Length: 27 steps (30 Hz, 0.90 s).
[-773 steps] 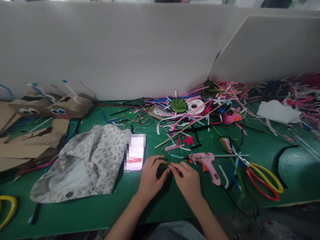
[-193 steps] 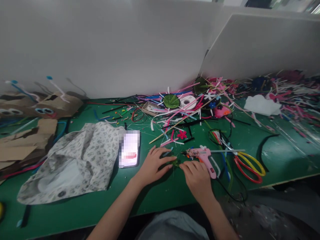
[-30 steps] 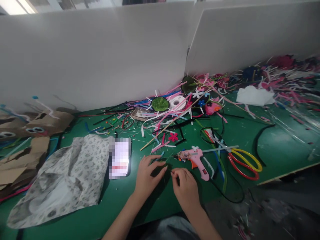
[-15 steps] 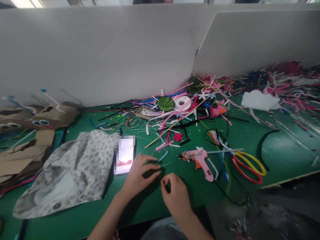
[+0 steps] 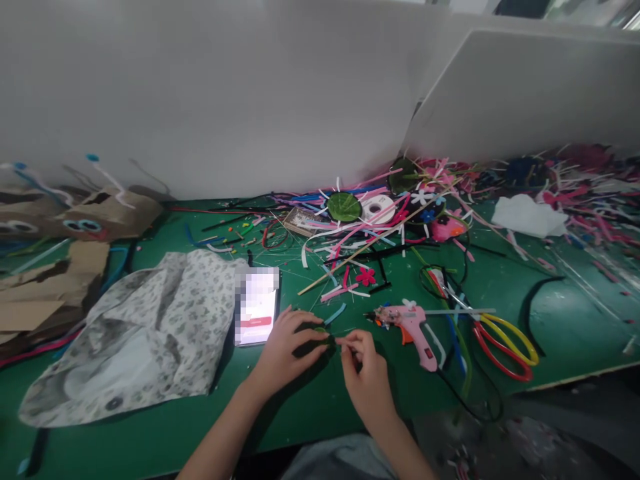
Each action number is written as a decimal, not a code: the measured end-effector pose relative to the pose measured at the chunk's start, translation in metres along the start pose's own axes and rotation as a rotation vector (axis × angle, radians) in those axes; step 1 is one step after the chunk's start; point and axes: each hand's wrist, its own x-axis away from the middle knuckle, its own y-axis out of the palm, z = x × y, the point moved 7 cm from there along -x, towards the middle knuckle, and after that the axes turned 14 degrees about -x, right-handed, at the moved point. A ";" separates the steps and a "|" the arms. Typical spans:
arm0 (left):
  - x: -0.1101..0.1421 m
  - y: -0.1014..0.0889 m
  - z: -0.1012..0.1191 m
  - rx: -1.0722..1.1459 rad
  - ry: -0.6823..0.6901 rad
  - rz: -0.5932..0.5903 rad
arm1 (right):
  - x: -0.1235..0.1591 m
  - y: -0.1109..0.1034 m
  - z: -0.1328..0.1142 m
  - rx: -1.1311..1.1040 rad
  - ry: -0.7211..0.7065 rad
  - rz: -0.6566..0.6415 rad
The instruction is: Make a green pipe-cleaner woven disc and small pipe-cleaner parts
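My left hand (image 5: 293,348) curves over the green table, its thumb and fingers around a small green piece (image 5: 320,329) that is mostly hidden. Just to the right, my right hand (image 5: 367,373) is closed in a pinch close to the left fingertips; whatever lies in the pinch is too small to make out. Past the left fingers lies a short light blue strip (image 5: 335,314). A pink hot glue gun (image 5: 413,327) rests right of my right hand, nozzle pointing left. Beside my left hand is a phone (image 5: 260,313) with its screen lit.
Scissors (image 5: 505,347) with red and yellow handles lie right of the glue gun. A patterned cloth (image 5: 165,327) and cardboard figures (image 5: 113,213) are on the left. Behind are a green disc (image 5: 344,207), a white spool (image 5: 379,209), a red flower (image 5: 366,276), and coloured strips against a grey partition (image 5: 225,100).
The view has shifted a little. My right hand has turned, its pinched fingers now pointing left and nearer the left fingertips. The left hand keeps about the same pose.
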 end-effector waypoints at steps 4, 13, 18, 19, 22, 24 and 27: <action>0.002 -0.002 0.002 -0.021 -0.012 -0.004 | 0.001 0.009 0.004 -0.152 0.083 0.019; 0.003 -0.007 0.005 -0.011 -0.005 0.037 | -0.004 0.011 0.007 -0.361 0.083 0.122; 0.004 -0.006 0.005 -0.024 -0.008 0.029 | 0.003 -0.001 0.005 -0.320 0.072 0.090; 0.004 -0.005 0.005 -0.031 -0.009 0.030 | 0.006 -0.008 0.006 -0.267 0.072 0.090; 0.005 -0.005 0.005 -0.050 -0.008 0.034 | 0.021 -0.047 0.015 -0.082 0.065 0.185; 0.005 -0.004 0.005 -0.058 -0.003 0.035 | 0.033 -0.085 0.023 -0.010 0.068 0.300; 0.006 -0.004 0.004 -0.069 0.005 0.043 | 0.052 -0.147 0.029 0.094 0.080 0.491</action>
